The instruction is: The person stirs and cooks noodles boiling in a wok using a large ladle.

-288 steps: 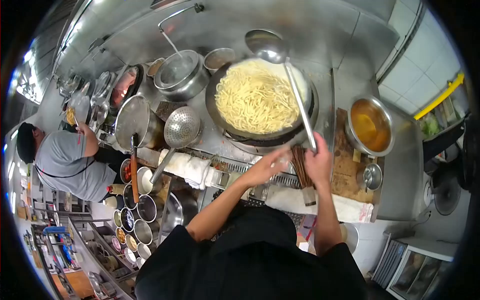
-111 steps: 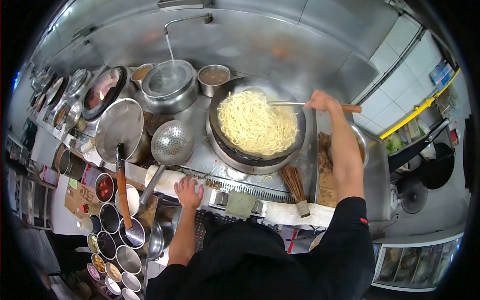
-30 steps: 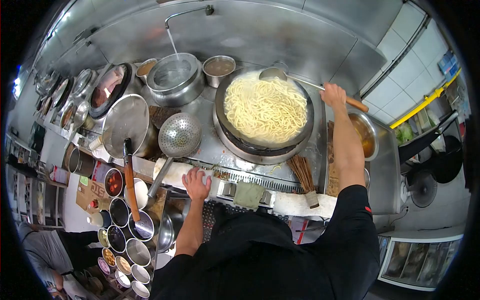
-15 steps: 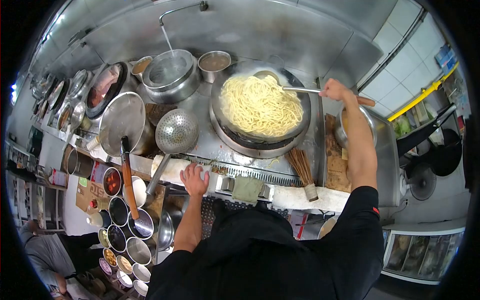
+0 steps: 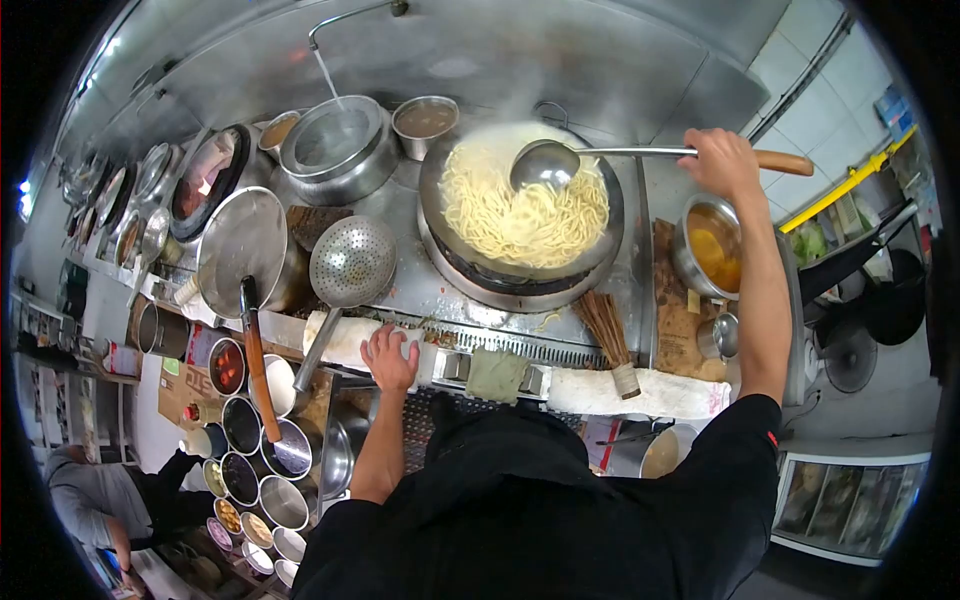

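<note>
Metal ladle (in right hand), noodles

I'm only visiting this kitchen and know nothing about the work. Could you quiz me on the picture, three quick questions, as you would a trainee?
1. What does the right hand grip?
a) the perforated skimmer
b) the ladle
c) the twig brush

2. True or false: the left hand is dipped in the wok.

3. Fill in the missing word: pale ____ are heaped in the wok.

Key
1: b, by its handle.
2: False; it is spread open at the white cloth.
3: noodles.
</note>
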Available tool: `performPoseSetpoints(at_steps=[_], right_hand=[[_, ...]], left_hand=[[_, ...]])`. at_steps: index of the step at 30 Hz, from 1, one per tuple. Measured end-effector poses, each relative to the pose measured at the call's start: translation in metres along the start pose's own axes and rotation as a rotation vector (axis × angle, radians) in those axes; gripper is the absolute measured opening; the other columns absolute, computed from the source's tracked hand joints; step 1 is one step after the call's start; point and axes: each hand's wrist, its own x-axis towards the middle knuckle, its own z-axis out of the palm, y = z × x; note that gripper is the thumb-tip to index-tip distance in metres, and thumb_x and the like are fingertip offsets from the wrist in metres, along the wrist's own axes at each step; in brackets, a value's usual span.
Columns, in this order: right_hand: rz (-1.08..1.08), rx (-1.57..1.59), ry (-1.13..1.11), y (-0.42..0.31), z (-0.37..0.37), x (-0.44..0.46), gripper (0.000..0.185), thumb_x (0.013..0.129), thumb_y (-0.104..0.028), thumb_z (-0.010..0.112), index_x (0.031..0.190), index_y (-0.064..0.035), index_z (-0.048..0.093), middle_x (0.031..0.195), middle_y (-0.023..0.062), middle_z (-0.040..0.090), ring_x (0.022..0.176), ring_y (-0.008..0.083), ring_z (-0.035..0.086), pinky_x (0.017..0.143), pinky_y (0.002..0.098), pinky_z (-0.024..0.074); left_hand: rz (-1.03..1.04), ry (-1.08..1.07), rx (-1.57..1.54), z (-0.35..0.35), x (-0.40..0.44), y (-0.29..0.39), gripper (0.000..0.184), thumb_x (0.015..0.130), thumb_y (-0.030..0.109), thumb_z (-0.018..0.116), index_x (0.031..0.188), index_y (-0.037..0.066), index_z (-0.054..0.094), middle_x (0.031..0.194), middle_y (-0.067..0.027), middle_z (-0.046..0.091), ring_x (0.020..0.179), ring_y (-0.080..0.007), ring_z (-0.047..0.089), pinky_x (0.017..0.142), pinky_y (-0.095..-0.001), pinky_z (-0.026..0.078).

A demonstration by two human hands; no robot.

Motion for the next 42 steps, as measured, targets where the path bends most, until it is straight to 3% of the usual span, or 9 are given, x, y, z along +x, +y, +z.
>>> performPoseSetpoints(at_steps=[5, 11, 14, 21, 25, 27, 34, 36, 42], right_hand=[[-0.174, -0.158, 0.477, 0.024, 0.031, 0.005, 0.022, 0.075, -0.019, 0.075, 0.086, -0.0096, 0.059, 0.082, 0.005, 0.061, 0.08, 0.0271, 0.064, 0.067, 0.0424, 0.0476], [-0.061, -0.238, 0.438, 0.027, 0.103, 0.022, 0.016, 0.078, -0.017, 0.069, 0.091, -0.0124, 0.061, 0.085, 0.0042, 0.063, 0.08, 0.0263, 0.065, 0.066, 0.0412, 0.05], [0.06, -0.175, 0.21, 0.023, 0.131, 0.024, 0.016, 0.085, -0.012, 0.056, 0.099, -0.0092, 0.063, 0.092, 0.0104, 0.067, 0.086, 0.0305, 0.069, 0.07, 0.0452, 0.056], [0.219, 0.09, -0.301, -0.013, 0.119, 0.009, 0.03, 0.086, -0.023, 0.061, 0.108, -0.0029, 0.065, 0.107, 0.0204, 0.068, 0.096, 0.0387, 0.067, 0.081, 0.0469, 0.056], [0.132, 0.143, -0.16, -0.001, 0.122, 0.008, 0.035, 0.085, -0.03, 0.066, 0.096, 0.0027, 0.067, 0.098, 0.0212, 0.07, 0.084, 0.0363, 0.07, 0.072, 0.0448, 0.0565], [0.093, 0.271, -0.662, 0.017, 0.114, 0.035, 0.04, 0.08, -0.031, 0.073, 0.105, -0.0004, 0.066, 0.103, 0.0218, 0.068, 0.089, 0.0374, 0.067, 0.076, 0.0419, 0.053], [0.151, 0.231, -0.526, 0.031, 0.054, 0.044, 0.038, 0.076, -0.027, 0.08, 0.097, 0.0001, 0.063, 0.096, 0.0189, 0.067, 0.086, 0.0331, 0.066, 0.072, 0.0413, 0.0506], [0.054, 0.235, -0.385, 0.031, 0.036, 0.039, 0.036, 0.082, -0.021, 0.074, 0.07, 0.0097, 0.059, 0.069, 0.0208, 0.064, 0.059, 0.0316, 0.063, 0.055, 0.0414, 0.0497], [0.004, 0.061, -0.068, 0.007, -0.013, 0.003, 0.028, 0.081, -0.025, 0.075, 0.081, 0.0014, 0.065, 0.086, 0.0199, 0.068, 0.086, 0.0388, 0.067, 0.074, 0.0462, 0.0535]], left_hand=[[-0.011, -0.013, 0.028, 0.004, 0.0, -0.001, 0.025, 0.08, 0.032, 0.068, 0.096, 0.016, 0.061, 0.128, -0.004, 0.056, 0.127, -0.0282, 0.045, 0.11, -0.055, 0.022], [-0.022, -0.018, 0.003, 0.004, -0.001, -0.001, 0.024, 0.08, 0.033, 0.068, 0.096, 0.016, 0.061, 0.129, -0.0043, 0.055, 0.127, -0.0291, 0.044, 0.11, -0.0552, 0.022], [-0.023, -0.021, 0.003, 0.004, 0.0, -0.002, 0.024, 0.08, 0.033, 0.068, 0.096, 0.016, 0.061, 0.128, -0.0044, 0.055, 0.127, -0.0291, 0.044, 0.11, -0.055, 0.022], [-0.002, 0.006, 0.012, 0.004, -0.001, -0.002, 0.024, 0.081, 0.033, 0.068, 0.097, 0.016, 0.06, 0.128, -0.0045, 0.056, 0.128, -0.0287, 0.044, 0.11, -0.0549, 0.022], [-0.019, -0.022, 0.008, 0.002, 0.0, 0.0, 0.024, 0.082, 0.034, 0.067, 0.097, 0.016, 0.061, 0.128, -0.0046, 0.055, 0.128, -0.0285, 0.044, 0.111, -0.0547, 0.021], [-0.014, -0.018, 0.005, 0.003, 0.001, 0.0, 0.024, 0.082, 0.034, 0.066, 0.097, 0.016, 0.061, 0.128, -0.0045, 0.056, 0.129, -0.0284, 0.043, 0.111, -0.0545, 0.021], [-0.008, 0.003, 0.01, 0.004, -0.001, -0.001, 0.023, 0.081, 0.033, 0.068, 0.096, 0.016, 0.061, 0.127, -0.0044, 0.056, 0.128, -0.0274, 0.044, 0.111, -0.0535, 0.022], [-0.011, 0.005, 0.011, 0.003, -0.001, -0.001, 0.023, 0.081, 0.032, 0.068, 0.095, 0.016, 0.061, 0.127, -0.0043, 0.056, 0.128, -0.0272, 0.045, 0.111, -0.0535, 0.022], [-0.02, -0.01, 0.016, 0.001, 0.001, 0.001, 0.023, 0.08, 0.032, 0.069, 0.096, 0.016, 0.061, 0.128, -0.004, 0.056, 0.127, -0.0275, 0.045, 0.111, -0.0541, 0.022]])
